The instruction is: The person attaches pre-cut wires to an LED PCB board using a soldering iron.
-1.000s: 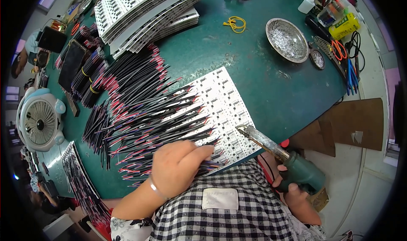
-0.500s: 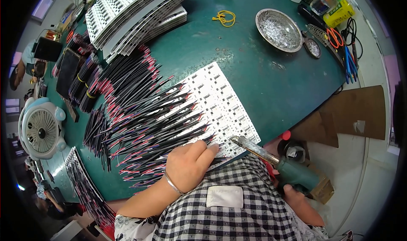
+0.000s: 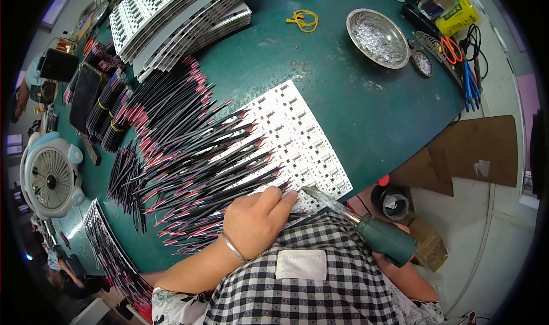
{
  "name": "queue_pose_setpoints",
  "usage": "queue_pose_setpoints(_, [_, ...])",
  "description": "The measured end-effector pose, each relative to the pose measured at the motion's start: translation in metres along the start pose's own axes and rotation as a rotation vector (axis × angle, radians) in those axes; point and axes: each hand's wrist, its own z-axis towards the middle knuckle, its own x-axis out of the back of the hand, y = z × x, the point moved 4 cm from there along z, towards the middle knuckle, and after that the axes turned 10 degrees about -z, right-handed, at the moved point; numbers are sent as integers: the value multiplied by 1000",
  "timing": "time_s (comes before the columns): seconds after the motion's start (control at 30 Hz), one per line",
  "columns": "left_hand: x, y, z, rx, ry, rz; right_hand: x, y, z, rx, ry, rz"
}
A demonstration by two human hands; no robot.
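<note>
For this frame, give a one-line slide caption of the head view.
Left hand pressing wires onto a white panel; right hand holding a green soldering iron, tip at the panel edge.
</note>
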Motion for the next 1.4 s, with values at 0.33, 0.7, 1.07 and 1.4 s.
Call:
queue_pose_setpoints(0.33, [2, 3, 3, 15, -34, 37, -4, 3, -5, 8, 16, 18])
queue_pose_setpoints(0.7, [2, 4, 2, 32, -45, 26, -12, 18, -38, -234, 79, 39])
queue_pose_setpoints(1.07, [4, 6, 3, -10, -25, 17, -11, 6, -27, -199, 65, 202])
queue_pose_setpoints(1.4, [1, 7, 4, 9, -85, 22, -3, 5, -18, -30, 47, -39])
